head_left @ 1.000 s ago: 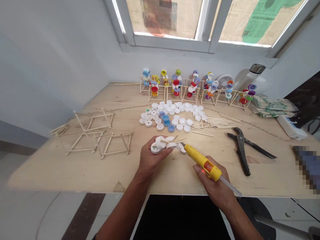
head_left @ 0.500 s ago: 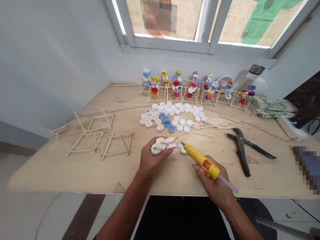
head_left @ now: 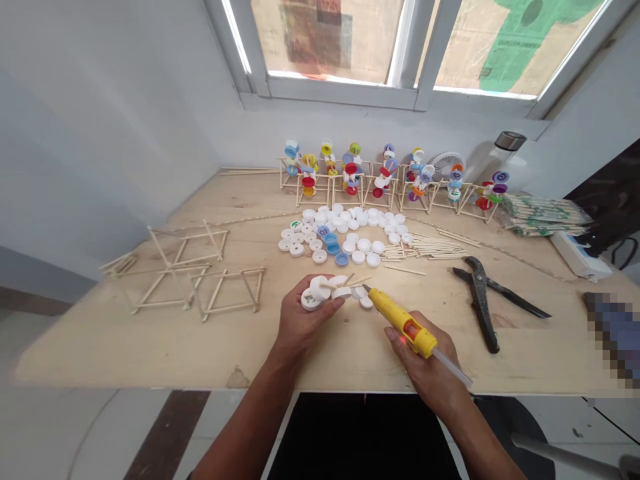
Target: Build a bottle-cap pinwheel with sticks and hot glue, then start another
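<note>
My left hand (head_left: 303, 319) is closed around a cluster of white bottle caps (head_left: 321, 288) joined with thin wooden sticks. In my right hand (head_left: 433, 360) is a yellow glue gun (head_left: 400, 320), a clear glue stick coming out of its back end. The nozzle tip is at the right end of the cluster, by its white caps; whether it touches them cannot be made out. Just beyond my hands, loose white caps (head_left: 363, 247) and several blue caps (head_left: 331, 241) lie on the wooden table (head_left: 310, 360).
Stick frames (head_left: 233, 290) stand at the left. Black pliers (head_left: 481, 303) and loose sticks (head_left: 435, 247) lie to the right. Along the wall are colourful cap wheels on stands (head_left: 351, 180), a small fan (head_left: 447, 167), a bottle (head_left: 503, 153) and packed sticks (head_left: 545, 213).
The view has shifted very slightly. Both hands, the cap cluster and the glue gun hold nearly the same positions.
</note>
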Demonstrator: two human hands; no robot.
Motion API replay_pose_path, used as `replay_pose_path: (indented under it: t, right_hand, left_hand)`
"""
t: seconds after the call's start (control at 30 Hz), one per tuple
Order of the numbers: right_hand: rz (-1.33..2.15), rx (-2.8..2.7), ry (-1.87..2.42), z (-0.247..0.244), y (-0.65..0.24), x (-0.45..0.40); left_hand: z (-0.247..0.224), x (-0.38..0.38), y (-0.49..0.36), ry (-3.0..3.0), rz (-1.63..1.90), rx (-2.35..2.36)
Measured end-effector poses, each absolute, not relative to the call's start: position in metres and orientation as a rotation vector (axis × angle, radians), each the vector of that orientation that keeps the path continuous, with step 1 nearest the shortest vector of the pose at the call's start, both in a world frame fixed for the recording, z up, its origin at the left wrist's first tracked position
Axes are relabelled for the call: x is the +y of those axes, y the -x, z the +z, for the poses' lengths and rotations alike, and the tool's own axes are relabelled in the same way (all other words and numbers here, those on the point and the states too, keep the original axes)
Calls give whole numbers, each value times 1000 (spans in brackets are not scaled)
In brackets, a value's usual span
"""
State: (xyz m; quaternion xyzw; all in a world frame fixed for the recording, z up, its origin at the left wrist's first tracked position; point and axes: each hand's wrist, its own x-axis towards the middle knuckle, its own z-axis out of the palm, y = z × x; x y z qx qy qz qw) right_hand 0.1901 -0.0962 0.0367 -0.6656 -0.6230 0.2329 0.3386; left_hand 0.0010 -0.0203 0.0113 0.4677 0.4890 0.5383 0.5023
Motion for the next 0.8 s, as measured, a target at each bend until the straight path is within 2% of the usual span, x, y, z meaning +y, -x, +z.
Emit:
replay_pose_path:
  t: [0.37, 0.57, 0.8]
  right_hand:
    - [569, -1664, 1780, 37, -195, -96]
    - [680, -1608, 1621, 54, -203, -104]
    - [16, -1644, 1628, 61, -261, -104]
  left_hand:
    - [8, -19, -2, -974, 1358, 1076]
    - [7, -17, -5, -764, 1414, 985]
    - [8, -14, -4, -610, 1428, 880]
